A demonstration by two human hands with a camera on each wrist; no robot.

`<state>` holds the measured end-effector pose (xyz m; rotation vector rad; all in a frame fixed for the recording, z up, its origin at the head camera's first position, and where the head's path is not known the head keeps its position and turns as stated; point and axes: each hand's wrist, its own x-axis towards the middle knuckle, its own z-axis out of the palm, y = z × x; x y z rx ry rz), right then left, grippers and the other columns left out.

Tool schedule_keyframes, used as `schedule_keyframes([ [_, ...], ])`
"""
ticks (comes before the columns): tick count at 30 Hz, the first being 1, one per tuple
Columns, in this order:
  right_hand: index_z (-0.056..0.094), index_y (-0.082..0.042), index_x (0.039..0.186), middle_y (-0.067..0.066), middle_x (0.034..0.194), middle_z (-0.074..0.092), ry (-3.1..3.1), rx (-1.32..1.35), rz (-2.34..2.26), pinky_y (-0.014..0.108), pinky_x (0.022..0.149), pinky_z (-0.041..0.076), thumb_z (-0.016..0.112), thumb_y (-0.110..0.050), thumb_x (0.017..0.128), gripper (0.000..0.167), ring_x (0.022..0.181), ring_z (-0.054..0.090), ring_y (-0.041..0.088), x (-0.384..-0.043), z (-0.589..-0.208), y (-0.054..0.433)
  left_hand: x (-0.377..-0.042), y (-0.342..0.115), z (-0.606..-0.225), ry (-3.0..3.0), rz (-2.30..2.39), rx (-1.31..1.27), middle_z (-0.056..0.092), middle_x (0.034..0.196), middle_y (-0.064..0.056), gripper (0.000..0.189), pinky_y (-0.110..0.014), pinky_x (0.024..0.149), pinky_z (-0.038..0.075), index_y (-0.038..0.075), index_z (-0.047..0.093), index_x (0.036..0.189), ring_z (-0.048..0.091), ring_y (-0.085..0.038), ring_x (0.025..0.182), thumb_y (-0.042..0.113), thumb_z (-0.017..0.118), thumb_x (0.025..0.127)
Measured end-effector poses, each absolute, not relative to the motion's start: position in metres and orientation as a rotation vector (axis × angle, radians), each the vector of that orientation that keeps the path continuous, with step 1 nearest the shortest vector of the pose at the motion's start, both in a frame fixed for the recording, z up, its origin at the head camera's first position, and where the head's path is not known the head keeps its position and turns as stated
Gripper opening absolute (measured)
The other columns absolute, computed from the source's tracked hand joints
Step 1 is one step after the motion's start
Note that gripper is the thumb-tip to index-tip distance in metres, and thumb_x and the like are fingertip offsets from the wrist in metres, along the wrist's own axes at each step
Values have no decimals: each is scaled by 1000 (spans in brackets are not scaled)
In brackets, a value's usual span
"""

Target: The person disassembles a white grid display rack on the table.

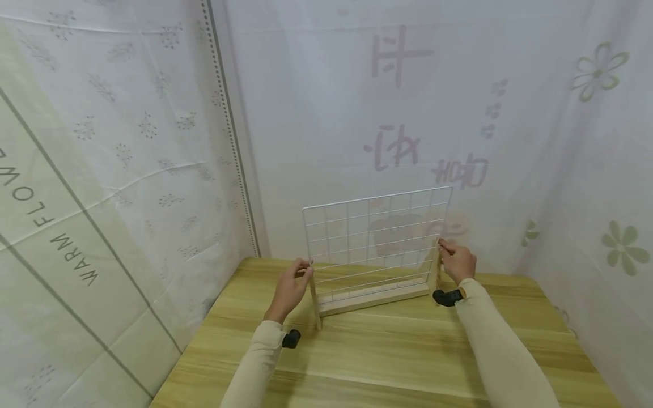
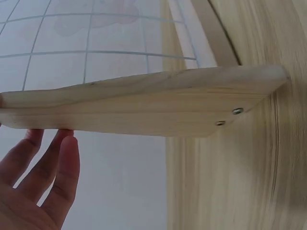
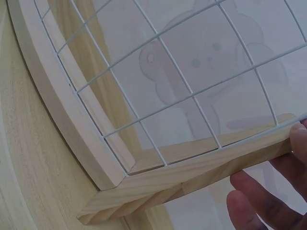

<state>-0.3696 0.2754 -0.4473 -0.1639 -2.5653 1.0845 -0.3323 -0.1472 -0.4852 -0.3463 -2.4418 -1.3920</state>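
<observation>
Pale printed curtains (image 1: 316,113) hang around a wood-grain tabletop (image 1: 377,357), where a wooden base bar (image 1: 374,299) sits low between two upright side pieces, with a white wire grid (image 1: 369,231) rising above it. The left hand (image 1: 289,289) pinches the left side piece (image 1: 314,297) near its upper end; the right hand (image 1: 457,262) grips the right side piece (image 1: 435,269) likewise, thumb against its edge and fingers beneath. Everything looks light and stiff — bare wood that should not slip much. Thin wires would probably flex under a squeeze, so the wood is the better hold — both side pieces together, to spare the joint where two screws (image 2: 238,111) show.
</observation>
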Motion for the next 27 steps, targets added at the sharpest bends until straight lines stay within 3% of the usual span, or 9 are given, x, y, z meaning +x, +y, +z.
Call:
schedule_keyframes([
  [6,62,-11,137,27,120,70,-2567,-125,1154,27,45,45,53,-23,105,36,77,75,32,-376,-448,268,-324,-154,-484,-2448,-1237,-337,73,118,-8,14,-40,76,62,20,65,114,72,-31,108,27,57,104],
  [12,64,-9,134,28,118,70,-2557,-104,1086,26,51,47,54,-21,104,34,83,76,36,-382,-451,265,-314,-156,-488,-2423,-1181,-358,74,116,-7,14,-30,67,61,18,67,112,75,-29,102,24,59,103],
  [17,65,-10,133,27,116,71,-2565,-110,1069,27,53,43,55,-20,104,32,73,75,31,-386,-453,262,-304,-156,-492,-2398,-1119,-377,75,111,-8,12,-22,62,57,16,67,109,76,-28,98,24,61,102],
  [21,64,-10,134,25,112,73,-2580,-94,1096,27,44,42,53,-21,105,33,61,71,24,-392,-454,258,-296,-157,-492,-2373,-1113,-364,74,111,-10,9,-22,61,56,17,66,107,76,-29,97,22,63,101],
  [27,63,-9,136,24,113,73,-2618,-50,1056,27,42,33,52,-20,105,35,41,41,11,-400,-448,250,-288,-157,-492,-2349,-1116,-345,75,111,-10,10,-20,61,55,14,68,108,76,-27,95,20,65,100],
])
